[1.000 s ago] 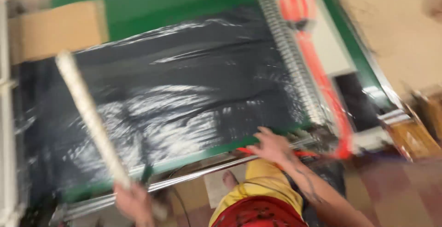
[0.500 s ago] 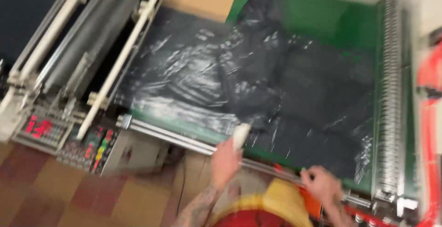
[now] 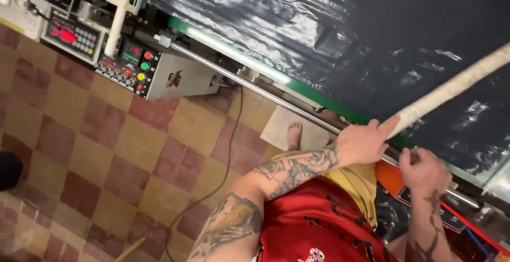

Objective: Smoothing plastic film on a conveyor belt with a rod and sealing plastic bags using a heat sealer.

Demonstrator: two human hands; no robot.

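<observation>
The pale tube [image 3: 451, 88] now slants up from the left hand [image 3: 366, 144], arm outstretched.

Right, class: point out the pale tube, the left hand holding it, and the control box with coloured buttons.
pale tube [image 3: 451, 88], head view, middle of its visible length.
left hand [image 3: 366, 144], head view, back of the hand.
control box [image 3: 139, 69], head view, its button panel.

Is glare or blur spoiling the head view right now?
Head view: mostly sharp and strongly tilted. Glare streaks whiten the wrinkled black plastic sheet, hiding its surface detail. The left hand, gripping the pale tube, and the right hand read clearly. The control panel lamps glow slightly overexposed.
</observation>
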